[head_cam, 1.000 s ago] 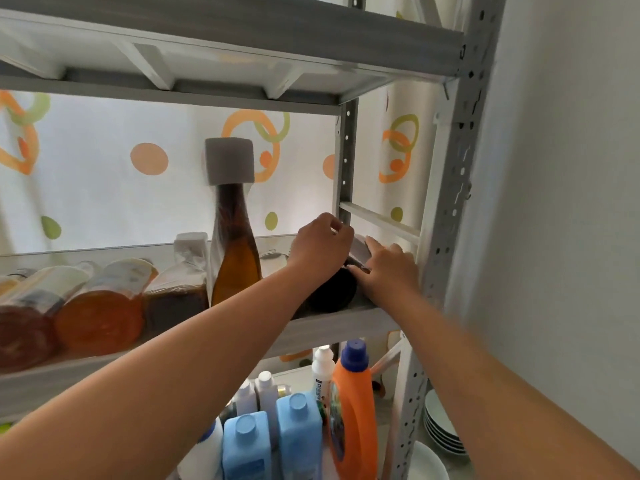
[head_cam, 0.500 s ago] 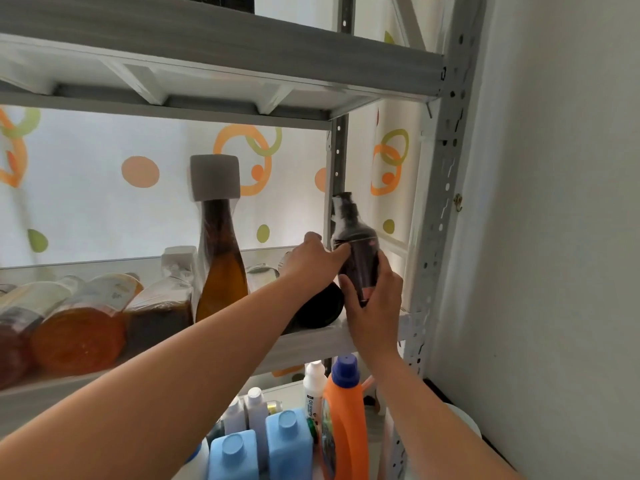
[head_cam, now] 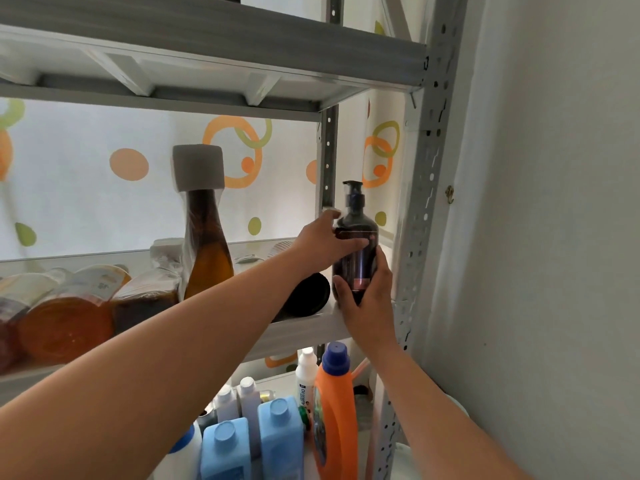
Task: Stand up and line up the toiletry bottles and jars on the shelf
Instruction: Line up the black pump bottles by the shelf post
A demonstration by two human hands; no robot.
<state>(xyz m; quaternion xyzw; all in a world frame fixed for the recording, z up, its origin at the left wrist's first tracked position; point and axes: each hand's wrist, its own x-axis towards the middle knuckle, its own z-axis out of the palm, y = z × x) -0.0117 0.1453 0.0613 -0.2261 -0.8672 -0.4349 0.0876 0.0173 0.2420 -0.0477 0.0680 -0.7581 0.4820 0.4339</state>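
Note:
A dark pump bottle (head_cam: 356,251) stands upright at the right end of the grey shelf (head_cam: 304,329). My right hand (head_cam: 367,299) wraps its lower body from the front. My left hand (head_cam: 325,242) grips its shoulder from the left. Just left of it a black bottle (head_cam: 311,294) lies on its side, its round base facing me. A tall amber bottle (head_cam: 207,244) with a grey cap stands upright mid-shelf. Several orange and brown bottles (head_cam: 65,327) lie on their sides at the left.
The perforated metal upright (head_cam: 420,216) and the wall (head_cam: 554,237) close in right of the pump bottle. Another shelf board (head_cam: 207,32) hangs overhead. Below stand an orange detergent bottle (head_cam: 334,410), blue bottles (head_cam: 280,434) and white bottles. A patterned curtain backs the shelf.
The dark pump bottle, lying on the shelf a second ago, has been tipped upright at the right end. Both hands stayed on it and my view shifted slightly.

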